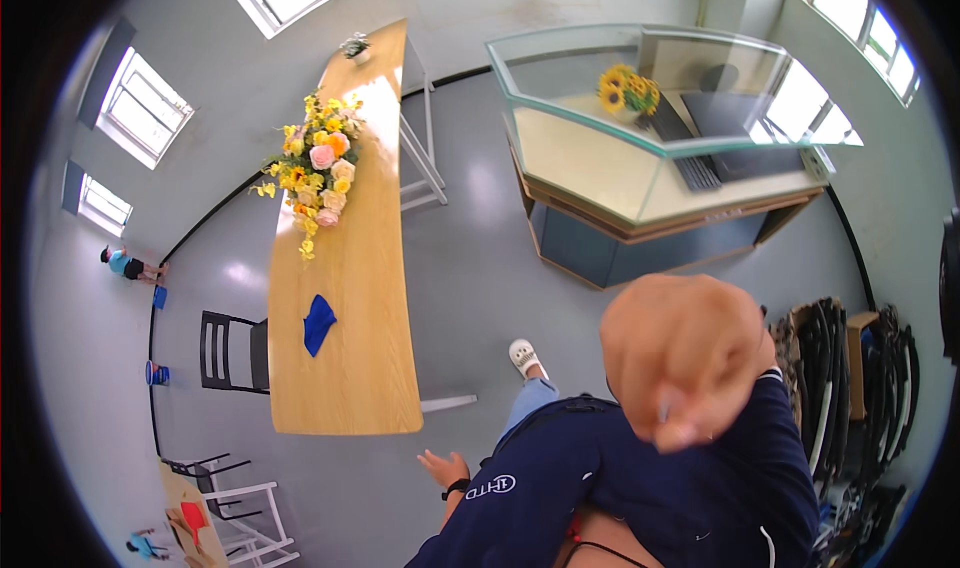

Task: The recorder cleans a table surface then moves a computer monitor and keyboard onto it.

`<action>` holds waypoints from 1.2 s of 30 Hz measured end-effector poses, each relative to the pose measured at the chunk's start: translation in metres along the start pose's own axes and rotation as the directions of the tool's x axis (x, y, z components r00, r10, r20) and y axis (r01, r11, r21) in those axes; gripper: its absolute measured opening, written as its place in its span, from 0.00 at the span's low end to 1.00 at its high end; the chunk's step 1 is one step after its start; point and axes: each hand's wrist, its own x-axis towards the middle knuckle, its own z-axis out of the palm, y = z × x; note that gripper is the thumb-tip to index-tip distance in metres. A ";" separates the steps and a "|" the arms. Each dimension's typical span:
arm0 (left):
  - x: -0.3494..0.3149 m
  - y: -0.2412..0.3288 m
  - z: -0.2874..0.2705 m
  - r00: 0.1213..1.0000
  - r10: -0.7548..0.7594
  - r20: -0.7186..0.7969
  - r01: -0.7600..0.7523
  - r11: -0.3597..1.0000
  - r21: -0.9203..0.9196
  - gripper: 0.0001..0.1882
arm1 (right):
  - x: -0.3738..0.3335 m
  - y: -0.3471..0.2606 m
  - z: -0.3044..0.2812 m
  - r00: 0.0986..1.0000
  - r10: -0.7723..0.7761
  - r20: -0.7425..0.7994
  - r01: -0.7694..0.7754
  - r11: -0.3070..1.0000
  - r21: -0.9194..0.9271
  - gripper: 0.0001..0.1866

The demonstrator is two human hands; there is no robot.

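My right hand is raised close to the camera, its fingers curled into a fist. Nothing sticks out of it, and it looks slightly blurred. Lower down, my left hand hangs beside my body with fingers spread and nothing in them. A dark band circles that wrist. The long wooden table is the nearest furniture to my left hand, which does not touch it. On the tabletop lies a crumpled blue cloth. Farther along stands a large arrangement of yellow, pink and cream flowers.
A small potted plant stands at the table's far end. A black chair is at its left side. Ahead right is a glass-topped counter holding sunflowers. Clothes hang at right. People in blue are far left.
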 end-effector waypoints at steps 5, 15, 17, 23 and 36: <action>0.064 0.082 -0.011 0.994 0.104 -0.039 -0.099 0.988 0.115 0.36 | 0.004 0.070 -0.060 0.967 0.221 -0.131 -0.256 0.784 -0.565 0.09; 0.212 0.191 -0.002 0.963 0.200 0.182 -0.236 0.951 0.202 0.34 | 0.002 0.196 -0.140 0.715 0.466 -0.522 -0.689 0.598 -0.410 0.03; 0.231 0.202 -0.001 0.963 0.184 0.196 -0.223 0.954 0.200 0.34 | 0.009 0.215 -0.155 0.677 0.495 -0.545 -0.730 0.546 -0.410 0.03; 0.265 0.238 0.004 0.995 -0.033 0.089 0.010 0.969 0.246 0.38 | 0.059 0.279 -0.204 0.723 0.391 -0.570 -0.687 0.502 -0.526 0.06; 0.392 0.373 -0.005 0.887 -0.427 0.176 0.407 0.902 0.141 0.54 | 0.153 0.431 -0.374 0.725 0.398 -0.562 -0.688 0.437 -0.579 0.20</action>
